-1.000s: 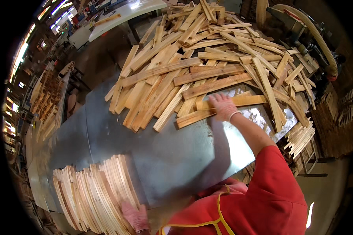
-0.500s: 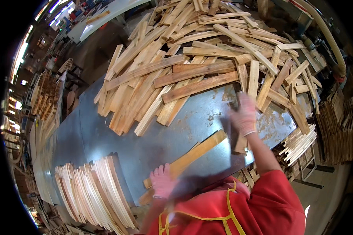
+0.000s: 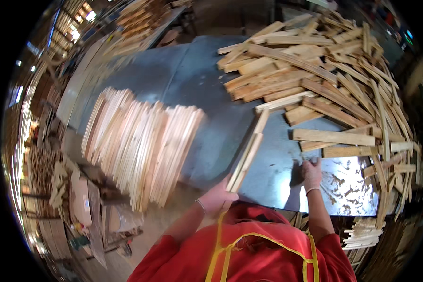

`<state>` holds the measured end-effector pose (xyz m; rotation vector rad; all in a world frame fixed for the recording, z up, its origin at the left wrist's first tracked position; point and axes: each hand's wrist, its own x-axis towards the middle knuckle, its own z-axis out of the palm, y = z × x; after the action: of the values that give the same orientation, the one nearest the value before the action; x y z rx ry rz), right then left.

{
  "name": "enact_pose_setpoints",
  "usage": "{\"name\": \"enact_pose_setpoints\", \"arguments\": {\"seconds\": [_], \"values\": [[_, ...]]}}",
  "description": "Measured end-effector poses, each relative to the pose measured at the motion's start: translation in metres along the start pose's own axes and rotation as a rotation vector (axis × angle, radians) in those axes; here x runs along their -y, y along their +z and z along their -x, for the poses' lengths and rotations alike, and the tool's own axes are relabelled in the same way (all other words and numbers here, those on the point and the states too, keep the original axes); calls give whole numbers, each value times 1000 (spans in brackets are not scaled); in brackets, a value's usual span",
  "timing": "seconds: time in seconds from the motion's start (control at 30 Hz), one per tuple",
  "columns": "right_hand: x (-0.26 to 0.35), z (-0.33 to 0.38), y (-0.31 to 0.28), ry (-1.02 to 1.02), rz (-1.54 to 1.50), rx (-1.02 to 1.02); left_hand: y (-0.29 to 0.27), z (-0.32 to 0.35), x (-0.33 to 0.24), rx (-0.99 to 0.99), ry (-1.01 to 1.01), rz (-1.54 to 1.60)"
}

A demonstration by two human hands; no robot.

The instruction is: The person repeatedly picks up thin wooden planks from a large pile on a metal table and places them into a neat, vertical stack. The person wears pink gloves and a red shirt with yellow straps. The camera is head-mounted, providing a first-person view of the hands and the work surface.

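My left hand, in a pale glove, is closed around the near end of a few wooden slats. The slats are side by side on edge, their far ends reaching over the metal tabletop. One sits farther forward than the other. My right hand, also gloved, is low over the table at the near edge of a loose heap of wooden slats. Its fingers are bent but apart, and I see nothing in them. A single slat lies just beyond it.
Left of my left hand stands a long row of pale slats packed on edge. More stacked wood is on a bench at the far left. Below the table's right edge is another slat stack. A cart with boards stands at the lower left.
The view has swung left. My left hand has lifted the slats and tipped them on edge, pointing toward the far side. My right hand no longer has a slat under it.
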<state>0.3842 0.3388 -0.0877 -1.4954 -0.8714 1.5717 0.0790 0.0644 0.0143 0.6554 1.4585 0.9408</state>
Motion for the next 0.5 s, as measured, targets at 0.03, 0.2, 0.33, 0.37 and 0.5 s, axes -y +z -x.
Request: {"name": "enact_pose_setpoints", "arguments": {"seconds": [0.03,0.2,0.33,0.37,0.5], "values": [[-13,22,25,122,-34,125,-4,14,4,12,-17,12],[-19,167,158,330,35,848,-38,52,67,-275,-38,-73],[-30,185,208,288,249,933,-76,58,49,-650,-126,-655],[-22,191,218,275,301,950,-87,49,65,-789,-112,-877],[-44,159,203,155,432,898,-109,9,59,-793,63,-1468]]}}
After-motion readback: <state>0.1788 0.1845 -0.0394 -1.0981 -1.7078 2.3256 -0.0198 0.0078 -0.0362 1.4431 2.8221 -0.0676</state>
